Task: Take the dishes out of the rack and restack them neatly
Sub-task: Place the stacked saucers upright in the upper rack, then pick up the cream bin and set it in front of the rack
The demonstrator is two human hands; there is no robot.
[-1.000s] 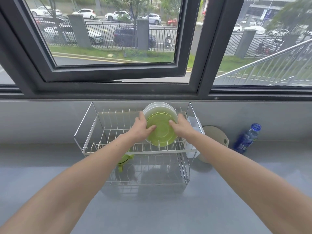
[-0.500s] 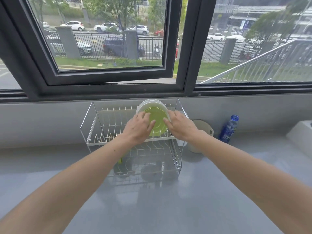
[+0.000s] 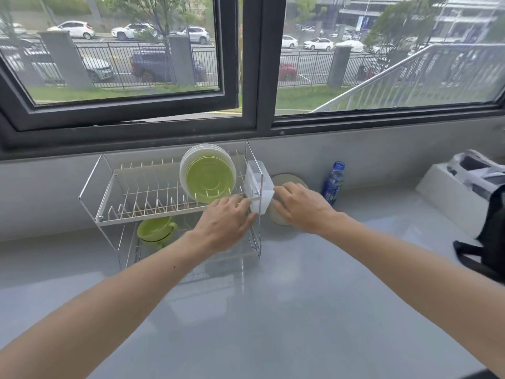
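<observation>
A wire dish rack [image 3: 107,198] stands on the grey counter under the window. At the right end of its upper tier a green plate [image 3: 210,179] stands upright in front of several white plates [image 3: 188,162]. A green cup [image 3: 155,230] sits on the lower tier. My left hand [image 3: 226,224] hovers at the rack's front right corner, fingers loose over the front rail, holding nothing. My right hand [image 3: 300,209] is just right of the rack, fingertips against the white cutlery holder [image 3: 257,184] that hangs on the rack's side; no dish is in it.
A round beige board [image 3: 291,180] leans on the wall behind my right hand. A blue bottle [image 3: 332,184] stands to its right. A white box [image 3: 448,195] and a black bag [image 3: 492,231] sit at the far right.
Both hands have let go of the green plate and drawn back down and right to the rack's front right corner. The plates stay upright in the rack. The camera has turned right.
</observation>
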